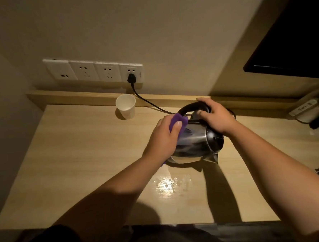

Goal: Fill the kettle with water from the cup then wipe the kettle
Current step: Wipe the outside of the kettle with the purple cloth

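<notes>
Wipe step in hand. Kettle (195, 143) right of table (64, 164) centre, toward back edge. Right hand (215, 115) wrapped round handle, steadying. Left hand (163, 137) presses purple cloth (48, 128) on steel side. Cup (126, 108) upright near back edge, apart. Puddle (170, 183) near front. Next: sweep cloth round body.
</notes>
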